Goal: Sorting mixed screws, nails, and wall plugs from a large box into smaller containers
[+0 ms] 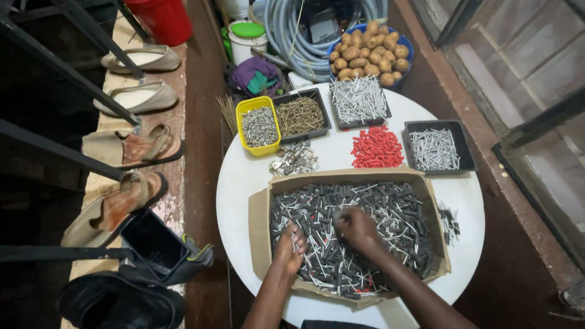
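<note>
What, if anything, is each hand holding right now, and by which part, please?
It cannot be told: the left hand and right hand are both buried in the cardboard box's mixed plugs and nails, fingers hidden.

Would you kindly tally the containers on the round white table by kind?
Black trays: 3
Yellow tub: 1
Cardboard box, with both hands in it: 1
Total: 5
</note>
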